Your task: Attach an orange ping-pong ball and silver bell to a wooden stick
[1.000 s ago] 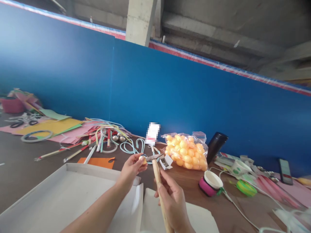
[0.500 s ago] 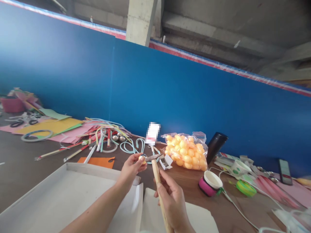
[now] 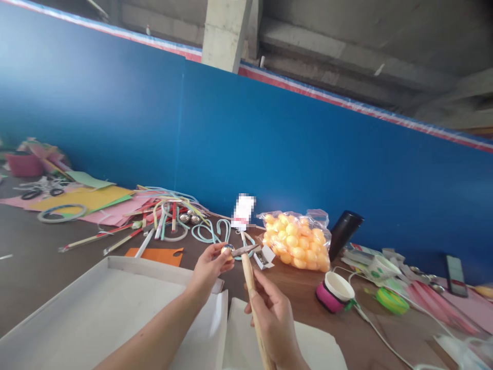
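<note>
My left hand (image 3: 206,270) pinches a small orange ball with a silver cap (image 3: 227,250) between thumb and fingertips, held above the table. My right hand (image 3: 274,318) is closed round the wooden handle of a small hammer (image 3: 249,282). The hammer's metal head points left and touches the ball. Both hands hover over the near edge of a white cardboard box (image 3: 96,308).
A clear bag of orange balls (image 3: 295,246) lies just behind the hands. A black cup (image 3: 344,234), a pink-and-white tape roll (image 3: 334,292), a green disc (image 3: 392,299) and cables sit to the right. Coloured paper, sticks, rings and scissors lie at the left, below a blue wall.
The hands, ball and hammer stay almost as they were. The view has shifted slightly.
</note>
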The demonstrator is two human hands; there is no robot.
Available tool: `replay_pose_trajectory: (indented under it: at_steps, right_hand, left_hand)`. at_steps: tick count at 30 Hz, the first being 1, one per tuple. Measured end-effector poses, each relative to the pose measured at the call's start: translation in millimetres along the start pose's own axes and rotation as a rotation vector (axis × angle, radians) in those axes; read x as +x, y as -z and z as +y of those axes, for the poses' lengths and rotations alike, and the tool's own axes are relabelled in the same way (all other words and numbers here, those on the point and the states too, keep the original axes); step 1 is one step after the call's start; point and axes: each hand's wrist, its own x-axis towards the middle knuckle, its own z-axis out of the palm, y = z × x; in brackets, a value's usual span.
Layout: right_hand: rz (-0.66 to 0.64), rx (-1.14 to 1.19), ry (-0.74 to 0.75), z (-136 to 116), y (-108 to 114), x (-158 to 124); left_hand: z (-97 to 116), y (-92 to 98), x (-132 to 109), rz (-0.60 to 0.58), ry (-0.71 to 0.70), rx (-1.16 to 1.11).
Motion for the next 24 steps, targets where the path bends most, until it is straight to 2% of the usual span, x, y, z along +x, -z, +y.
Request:
replay_pose_trajectory:
  at_steps: [3,8,13,18,24]
  right_hand:
    - [0.0,0.032,0.016,0.6,-0.1,-0.4]
    - [0.078,0.087,-0.003,-2.7,4.0,0.7]
    - [-0.021,0.026,-0.008,-2.8,3.6,0.5]
    - [0.041,0.033,-0.005,-1.5,0.2,0.2]
    - [0.016,0.014,-0.006,-0.1,0.9,1.7]
  left_hand:
    - [0.1,0.2,-0.5,-0.006,-0.011,-0.01]
    - [-1.4,0.8,1.0,-0.034,-0.015,-0.034]
    - [-2.0,1.3,1.2,-0.034,-0.021,-0.05]
    - [-1.8,1.3,-0.5,-0.04,-0.025,-0.047]
    - [0.3,-0.3,-1.4,-0.029,0.004,-0.062]
